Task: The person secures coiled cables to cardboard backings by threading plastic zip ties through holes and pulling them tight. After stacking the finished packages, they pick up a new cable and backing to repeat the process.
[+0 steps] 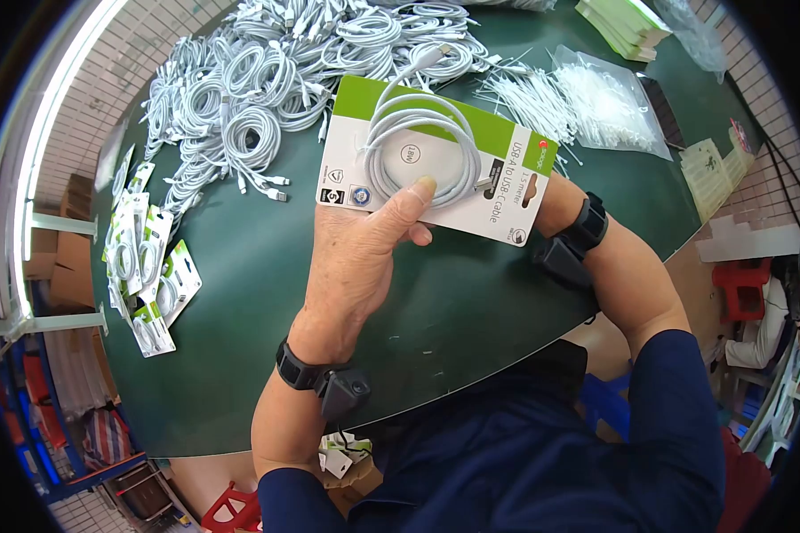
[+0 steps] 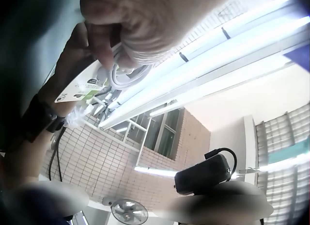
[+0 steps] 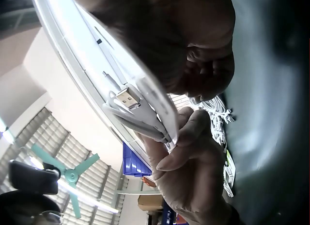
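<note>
My left hand (image 1: 356, 244) grips a green-and-white cable card (image 1: 505, 197), its thumb pressing on the coiled white cable (image 1: 473, 160) on the front. The print reads USB-A to USB-C cable, 1.5 meter. One cable end sticks up past the card's top edge, and in the right wrist view a USB-A plug (image 3: 128, 98) shows beside the coil. My right hand (image 3: 206, 28) is behind the card, with bent fingers close to its back. From the head only its wrist side shows at the card's right end; I cannot tell whether it pinches anything.
A large heap of coiled white cables (image 1: 258, 75) covers the back of the green table (image 1: 436, 329). Finished-looking carded cables (image 1: 142, 258) lie at left. White zip ties (image 1: 524, 98), a clear bag of ties (image 1: 609, 102) and a stack of green-white cards (image 1: 627, 27) lie at back right.
</note>
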The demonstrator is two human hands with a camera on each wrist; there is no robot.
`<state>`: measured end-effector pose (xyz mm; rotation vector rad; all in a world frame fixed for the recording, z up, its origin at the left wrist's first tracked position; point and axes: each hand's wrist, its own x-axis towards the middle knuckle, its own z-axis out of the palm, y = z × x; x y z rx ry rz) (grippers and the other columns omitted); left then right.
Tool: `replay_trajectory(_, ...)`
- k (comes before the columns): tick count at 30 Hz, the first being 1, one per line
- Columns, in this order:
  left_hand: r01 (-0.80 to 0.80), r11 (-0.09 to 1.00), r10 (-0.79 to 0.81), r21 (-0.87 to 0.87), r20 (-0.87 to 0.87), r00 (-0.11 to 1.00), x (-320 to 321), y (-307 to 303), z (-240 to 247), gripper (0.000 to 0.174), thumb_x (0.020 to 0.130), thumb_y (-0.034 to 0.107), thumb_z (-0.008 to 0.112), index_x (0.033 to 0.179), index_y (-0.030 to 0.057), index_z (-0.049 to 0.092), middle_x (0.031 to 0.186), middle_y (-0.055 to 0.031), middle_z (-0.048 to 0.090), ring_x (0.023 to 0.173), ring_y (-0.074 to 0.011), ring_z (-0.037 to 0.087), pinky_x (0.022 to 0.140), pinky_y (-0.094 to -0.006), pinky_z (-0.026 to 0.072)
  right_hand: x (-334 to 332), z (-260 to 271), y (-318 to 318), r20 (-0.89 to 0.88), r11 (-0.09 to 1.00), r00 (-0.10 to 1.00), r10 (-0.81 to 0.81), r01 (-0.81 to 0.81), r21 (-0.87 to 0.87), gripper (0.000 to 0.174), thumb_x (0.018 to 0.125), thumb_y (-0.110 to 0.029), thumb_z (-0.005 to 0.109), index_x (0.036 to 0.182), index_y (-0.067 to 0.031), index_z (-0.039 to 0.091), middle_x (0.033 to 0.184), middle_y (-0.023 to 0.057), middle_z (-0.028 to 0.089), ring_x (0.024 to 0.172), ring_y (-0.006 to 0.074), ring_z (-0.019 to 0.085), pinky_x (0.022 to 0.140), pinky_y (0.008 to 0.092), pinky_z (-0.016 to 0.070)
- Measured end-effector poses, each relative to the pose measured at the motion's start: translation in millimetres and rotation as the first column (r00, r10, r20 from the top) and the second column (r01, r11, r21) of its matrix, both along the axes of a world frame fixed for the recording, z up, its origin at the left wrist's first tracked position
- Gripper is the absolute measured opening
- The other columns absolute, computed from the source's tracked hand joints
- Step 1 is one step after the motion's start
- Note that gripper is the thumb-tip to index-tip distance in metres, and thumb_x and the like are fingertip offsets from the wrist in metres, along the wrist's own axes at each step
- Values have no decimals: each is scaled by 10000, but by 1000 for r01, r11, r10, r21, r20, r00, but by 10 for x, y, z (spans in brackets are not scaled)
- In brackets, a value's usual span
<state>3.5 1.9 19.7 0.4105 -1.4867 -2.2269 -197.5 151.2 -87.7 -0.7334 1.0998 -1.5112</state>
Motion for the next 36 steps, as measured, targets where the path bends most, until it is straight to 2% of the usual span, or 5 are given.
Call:
replay_trajectory(12,-62,982,70,179,-34,997,-26,-229,-165,436,1002,88,724,1395,64,535,1167,-48,682,852,-91,657,619,-223,533,-214,686,-534,-152,930,924,-350,323,-173,226,1002,-119,706,1191,3,681,1094,82,762,845,110,708,755,266,593)
replay_trajectory(16,-109,974,111,198,1,994,-44,-330,-207,434,1003,89,721,1396,65,537,1165,-49,683,863,-92,659,622,-217,528,-224,999,-362,-488,802,637,-597,478,-358,170,940,-89,764,1091,-25,721,1010,61,775,829,131,661,754,283,533)
replay_trajectory(20,-160,964,175,214,-52,983,-91,-325,-244,435,957,103,784,1337,52,578,1103,-55,705,802,-110,682,585,-204,529,112,1156,-402,-769,772,-80,-634,-9,-636,385,709,-60,888,1073,-87,766,1027,72,760,936,285,645,821,389,531)
replay_trajectory(30,-201,965,211,170,-42,977,-80,-301,-242,424,971,96,763,1346,57,569,1122,-48,694,835,-100,668,600,-213,520,307,1023,-449,-886,886,15,-463,27,-462,236,792,-109,857,981,-69,722,952,78,737,819,282,663,716,387,546)
replay_trajectory(36,-277,958,283,74,-92,955,-112,-249,-312,383,958,71,767,1299,25,598,1080,-66,712,799,-106,681,555,-211,520,394,1096,-350,-931,980,325,-167,162,-119,169,889,-164,797,856,-22,712,694,153,673,584,317,640,565,395,509)
